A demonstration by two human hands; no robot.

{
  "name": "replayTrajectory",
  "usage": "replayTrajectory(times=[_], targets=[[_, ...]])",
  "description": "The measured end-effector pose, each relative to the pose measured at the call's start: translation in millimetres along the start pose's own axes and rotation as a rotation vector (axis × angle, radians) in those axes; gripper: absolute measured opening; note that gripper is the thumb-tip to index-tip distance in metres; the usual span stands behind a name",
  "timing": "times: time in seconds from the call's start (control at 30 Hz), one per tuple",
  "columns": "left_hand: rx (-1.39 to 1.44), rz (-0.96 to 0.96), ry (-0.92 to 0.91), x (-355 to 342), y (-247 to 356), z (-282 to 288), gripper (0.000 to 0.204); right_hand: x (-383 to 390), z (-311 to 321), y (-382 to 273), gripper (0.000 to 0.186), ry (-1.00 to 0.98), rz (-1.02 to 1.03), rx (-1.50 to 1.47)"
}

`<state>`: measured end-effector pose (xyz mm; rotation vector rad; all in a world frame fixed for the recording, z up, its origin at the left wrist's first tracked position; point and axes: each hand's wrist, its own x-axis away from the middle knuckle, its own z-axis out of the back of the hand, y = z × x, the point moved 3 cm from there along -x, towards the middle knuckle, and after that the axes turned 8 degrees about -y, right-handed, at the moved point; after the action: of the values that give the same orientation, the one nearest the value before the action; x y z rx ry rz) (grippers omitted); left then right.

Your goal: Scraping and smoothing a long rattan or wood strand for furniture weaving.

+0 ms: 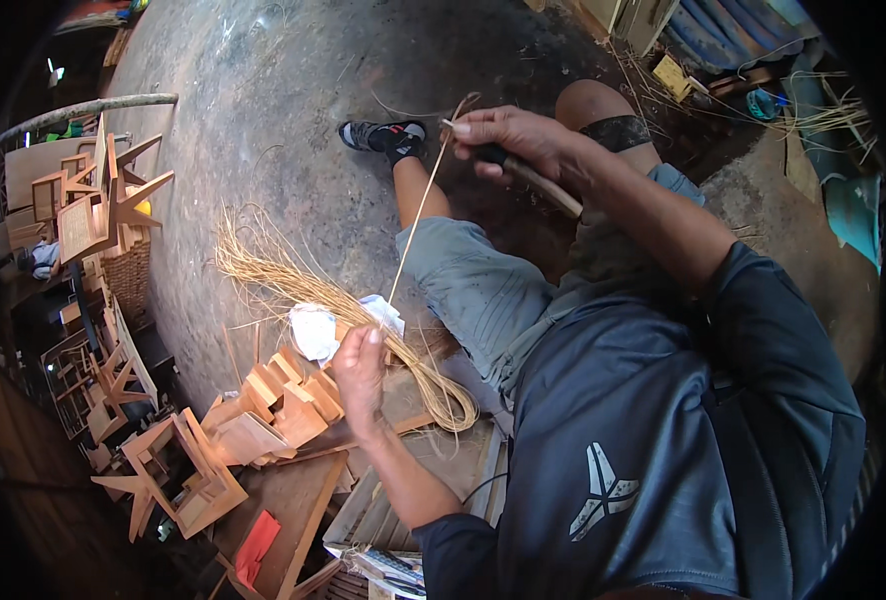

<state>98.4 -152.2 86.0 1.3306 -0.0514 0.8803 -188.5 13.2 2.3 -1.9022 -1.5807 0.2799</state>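
A thin pale cane strip (421, 217) runs taut and slanting between my two hands. My left hand (361, 378) is closed, thumb pressed to the fingers at the strip's lower end, beside a bundle of cane strands (328, 292). Higher up, my right hand (523, 138) pinches the strip's upper end near a curled brown tip. The same hand grips a wooden-handled tool (548, 190) with a dark section near the palm; its working end is mostly hidden by the fingers. Looped at one end and frayed at the other, the bundle lies by my left thigh.
White crumpled cloth or paper (314, 332) lies against the bundle. Wooden blocks (288, 395) and an angular wooden frame (178, 475) are at lower left, near a red cloth (256, 548). More wooden frames (108, 200) stand far left. Loose cane (823, 118) lies at upper right.
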Motion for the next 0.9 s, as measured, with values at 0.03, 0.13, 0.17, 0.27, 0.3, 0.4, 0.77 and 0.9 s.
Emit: replayTrajectory(times=[0.03, 0.13, 0.17, 0.27, 0.3, 0.4, 0.77, 0.9], targets=[[-0.017, 0.023, 0.011, 4.2, -4.8, 10.8, 0.018, -1.5, 5.9, -5.6, 0.023, 0.009, 0.039, 0.005], [-0.025, 0.097, 0.014, 12.0, -16.2, 41.5, 0.018, -3.2, 30.3, -24.1, 0.022, 0.016, 0.093, 0.045], [0.015, 0.114, 0.021, 15.0, -18.1, 48.8, 0.018, -4.6, 34.3, -26.3, 0.022, 0.020, 0.101, 0.048], [0.039, 0.166, 0.087, 26.6, -30.9, 79.6, 0.018, -2.1, 41.4, -38.9, 0.021, 0.045, 0.108, 0.061], [0.026, 0.189, 0.107, 31.4, -39.5, 93.2, 0.018, -2.2, 42.8, -41.4, 0.021, 0.054, 0.090, 0.061], [0.016, 0.220, 0.118, 37.9, -54.5, 117.9, 0.016, -2.8, 34.0, -39.6, 0.023, 0.066, 0.046, 0.147], [-0.410, 0.308, 0.324, 70.1, -127.7, 224.6, 0.017, 20.8, 88.1, -110.5, 0.028, 0.150, 0.119, 0.189], [-0.533, 0.316, 0.414, 80.1, -152.2, 262.7, 0.018, 18.0, 100.2, -139.2, 0.027, 0.281, 0.113, 0.275]])
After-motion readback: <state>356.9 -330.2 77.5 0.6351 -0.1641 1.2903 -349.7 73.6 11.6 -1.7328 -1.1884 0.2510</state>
